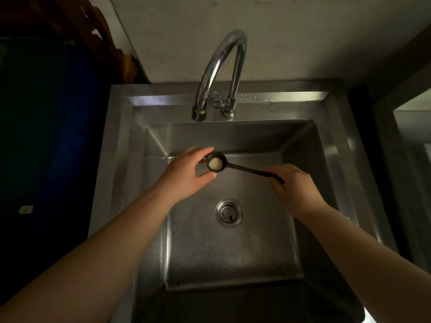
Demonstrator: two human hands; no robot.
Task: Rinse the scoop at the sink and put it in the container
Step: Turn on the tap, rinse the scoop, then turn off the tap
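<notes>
Right hand: the right hand [295,186] was closed round the near-right end of the dark, long-handled plastic scoop [235,166], fingers curled under, wrist low over the basin.
Left hand: the left hand [186,174] was half open, finger and thumb pinching the rim of the scoop's bowl, palm turned right.
Scoop position: held between both hands above the stainless steel sink [233,248], pale residue showing in the bowl.
Long axis: ran from far-left bowl to near-right handle, roughly level.
Key relation: the bowl lay just near of the outlet of the chrome gooseneck tap [219,66], almost beneath it; the left hand was nearer.
Water: none visible.
Container: not in view.
Judgement: rinsing appeared not yet begun.
</notes>
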